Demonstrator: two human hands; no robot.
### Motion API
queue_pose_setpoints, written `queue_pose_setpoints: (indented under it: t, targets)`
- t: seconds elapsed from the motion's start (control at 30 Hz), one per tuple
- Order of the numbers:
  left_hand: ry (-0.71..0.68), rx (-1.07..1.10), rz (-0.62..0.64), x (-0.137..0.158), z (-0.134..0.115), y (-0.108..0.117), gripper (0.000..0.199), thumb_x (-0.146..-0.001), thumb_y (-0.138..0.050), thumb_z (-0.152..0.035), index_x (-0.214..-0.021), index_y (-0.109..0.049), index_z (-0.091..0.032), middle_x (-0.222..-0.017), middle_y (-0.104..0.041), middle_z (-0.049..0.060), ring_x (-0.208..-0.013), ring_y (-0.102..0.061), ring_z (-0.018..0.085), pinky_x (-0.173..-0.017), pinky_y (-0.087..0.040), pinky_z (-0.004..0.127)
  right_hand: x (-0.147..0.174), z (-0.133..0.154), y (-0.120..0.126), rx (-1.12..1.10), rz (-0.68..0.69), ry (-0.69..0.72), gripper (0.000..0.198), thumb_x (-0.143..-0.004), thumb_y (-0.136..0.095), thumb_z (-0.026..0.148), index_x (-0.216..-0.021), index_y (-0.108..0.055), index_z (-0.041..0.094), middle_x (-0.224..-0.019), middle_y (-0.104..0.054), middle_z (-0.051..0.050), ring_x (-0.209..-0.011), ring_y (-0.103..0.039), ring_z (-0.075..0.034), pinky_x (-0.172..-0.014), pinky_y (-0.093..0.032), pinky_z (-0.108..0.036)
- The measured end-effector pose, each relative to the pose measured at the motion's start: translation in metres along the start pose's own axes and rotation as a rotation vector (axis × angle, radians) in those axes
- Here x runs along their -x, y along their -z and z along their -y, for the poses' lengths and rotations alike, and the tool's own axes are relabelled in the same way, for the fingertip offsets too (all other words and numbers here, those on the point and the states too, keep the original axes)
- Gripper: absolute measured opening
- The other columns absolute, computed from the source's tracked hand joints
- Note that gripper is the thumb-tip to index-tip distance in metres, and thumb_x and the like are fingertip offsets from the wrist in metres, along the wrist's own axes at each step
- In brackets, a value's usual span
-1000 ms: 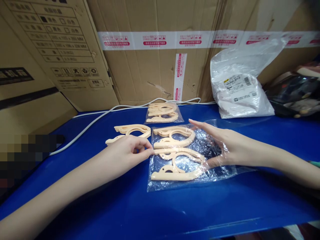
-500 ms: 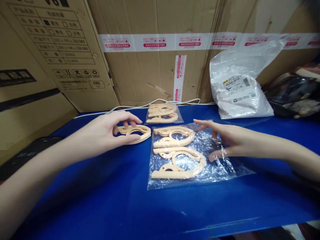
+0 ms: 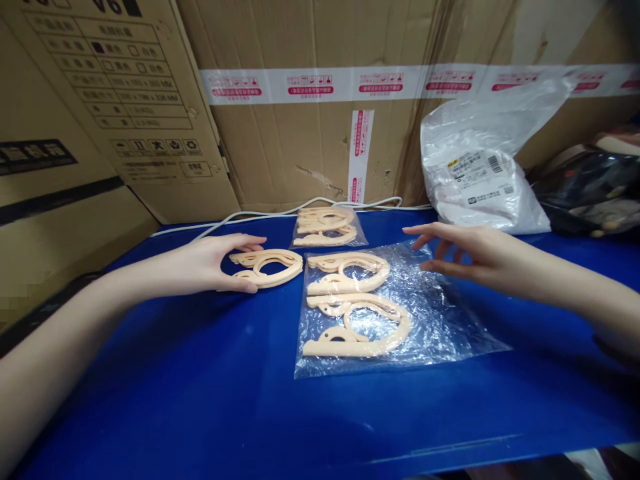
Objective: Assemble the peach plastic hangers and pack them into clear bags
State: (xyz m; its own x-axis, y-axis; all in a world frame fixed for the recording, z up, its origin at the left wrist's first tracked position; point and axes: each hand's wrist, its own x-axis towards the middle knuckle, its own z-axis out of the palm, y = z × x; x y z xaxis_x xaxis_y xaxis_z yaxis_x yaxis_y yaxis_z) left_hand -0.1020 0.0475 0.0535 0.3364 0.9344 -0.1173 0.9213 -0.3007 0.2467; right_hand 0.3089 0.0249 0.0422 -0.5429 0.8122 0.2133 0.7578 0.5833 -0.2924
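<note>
My left hand (image 3: 223, 265) is at the left end of a loose beige folding hanger (image 3: 287, 275), its thumb along the near side and its fingers by the far side. Thumb and fingers are apart; whether they touch the hanger is hard to tell. To the right lies a clear plastic bag (image 3: 435, 333) holding folded hangers (image 3: 395, 337) in two groups, one nearer than the other. Over the bag's far right part hovers my right hand (image 3: 460, 257), fingers spread and holding nothing. Behind is a second clear bag with similar hangers (image 3: 327, 223), lying flat.
Cardboard boxes (image 3: 280, 147) stand along the back and left of the blue table (image 3: 240, 400). A white cable (image 3: 240, 217) runs by the back edge. At the back right is a white plastic parcel bag (image 3: 480, 180), with dark wrapped items (image 3: 585, 187) beside it.
My left hand has drawn back leftward from over the loose hanger, which stays in place. My right hand has risen away from the plastic bag, slightly to the right.
</note>
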Motion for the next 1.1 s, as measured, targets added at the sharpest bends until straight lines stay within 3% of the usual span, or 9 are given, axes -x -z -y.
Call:
queue_pose_setpoints:
  t: [0.13, 0.3, 0.4, 0.5, 0.6, 0.7, 0.9, 1.0, 1.1]
  targets:
    - [-0.048, -0.016, -0.084, 0.001, -0.009, 0.000, 0.089, -0.071, -0.067, -0.067, -0.143, -0.043, -0.022, -0.148, -0.047, 0.011, -0.131, -0.047, 0.035, -0.109, -0.038, 0.044, 0.000, 0.001, 0.002, 0.064, -0.110, 0.006, 0.051, -0.091, -0.049, 0.055, -0.132, -0.055, 0.024, -0.109, -0.068, -0.010, -0.078, -0.066, -0.025, -0.068, -0.054, -0.045]
    - [-0.207, -0.136, -0.321, 0.007, -0.036, -0.011, 0.077, -0.073, -0.066, -0.055, -0.138, -0.048, -0.018, -0.130, -0.057, 0.013, -0.115, -0.056, 0.037, -0.099, -0.044, 0.046, 0.003, 0.023, -0.001, 0.148, -0.279, 0.089, 0.037, -0.095, -0.049, 0.045, -0.124, -0.058, 0.024, -0.111, -0.066, -0.009, -0.097, -0.063, -0.028, -0.082, -0.051, -0.046]
    - [-0.348, -0.252, -0.468, 0.017, -0.056, -0.017, 0.070, -0.078, -0.063, -0.048, -0.137, -0.045, -0.015, -0.129, -0.055, 0.013, -0.116, -0.054, 0.035, -0.102, -0.039, 0.048, 0.005, 0.043, -0.006, 0.106, -0.282, 0.171, 0.033, -0.096, -0.050, 0.039, -0.123, -0.058, 0.022, -0.116, -0.064, -0.010, -0.106, -0.061, -0.027, -0.086, -0.050, -0.043]
    - [-0.377, -0.277, -0.568, 0.030, -0.075, -0.020, 0.065, -0.083, -0.058, -0.042, -0.140, -0.038, -0.018, -0.131, -0.051, 0.011, -0.115, -0.052, 0.033, -0.099, -0.039, 0.047, 0.005, 0.058, -0.012, 0.057, -0.249, 0.252, 0.034, -0.096, -0.052, 0.037, -0.125, -0.056, 0.022, -0.123, -0.060, -0.012, -0.112, -0.059, -0.027, -0.088, -0.051, -0.040]
    - [-0.452, -0.197, -0.644, 0.038, -0.089, -0.027, 0.072, -0.082, -0.059, -0.049, -0.144, -0.031, -0.027, -0.135, -0.049, 0.007, -0.119, -0.050, 0.033, -0.100, -0.040, 0.046, 0.005, 0.068, -0.017, 0.057, -0.236, 0.321, 0.053, -0.090, -0.060, 0.047, -0.136, -0.047, 0.024, -0.138, -0.051, -0.013, -0.125, -0.051, -0.031, -0.096, -0.049, -0.044]
    - [-0.579, -0.127, -0.656, 0.041, -0.101, -0.041, 0.073, -0.081, -0.062, -0.048, -0.143, -0.031, -0.025, -0.134, -0.052, 0.008, -0.120, -0.052, 0.032, -0.098, -0.044, 0.043, 0.004, 0.077, -0.023, 0.082, -0.205, 0.401, 0.076, -0.083, -0.064, 0.057, -0.145, -0.036, 0.023, -0.145, -0.045, -0.015, -0.130, -0.047, -0.032, -0.099, -0.047, -0.045]
    - [-0.656, -0.043, -0.562, 0.039, -0.116, -0.062, 0.076, -0.085, -0.063, -0.037, -0.147, -0.022, -0.023, -0.137, -0.053, 0.011, -0.126, -0.051, 0.030, -0.106, -0.042, 0.043, 0.003, 0.088, -0.031, 0.134, -0.173, 0.477, 0.064, -0.088, -0.060, 0.050, -0.143, -0.040, 0.022, -0.138, -0.054, -0.015, -0.122, -0.053, -0.031, -0.096, -0.049, -0.046]
    - [-0.595, -0.030, -0.543, 0.037, -0.112, -0.060, 0.089, -0.084, -0.066, -0.049, -0.151, -0.014, -0.023, -0.148, -0.042, 0.012, -0.136, -0.040, 0.032, -0.113, -0.034, 0.046, 0.007, 0.082, -0.022, 0.113, -0.155, 0.411, 0.061, -0.087, -0.062, 0.045, -0.141, -0.040, 0.023, -0.136, -0.056, -0.013, -0.119, -0.056, -0.031, -0.095, -0.052, -0.047]
    - [-0.509, -0.015, -0.467, 0.036, -0.098, -0.051, 0.086, -0.087, -0.060, -0.055, -0.152, -0.014, -0.024, -0.156, -0.030, 0.011, -0.143, -0.028, 0.033, -0.117, -0.027, 0.051, 0.018, 0.063, -0.002, 0.040, -0.197, 0.213, 0.061, -0.086, -0.060, 0.051, -0.140, -0.039, 0.031, -0.137, -0.055, -0.009, -0.121, -0.056, -0.032, -0.088, -0.059, -0.043]
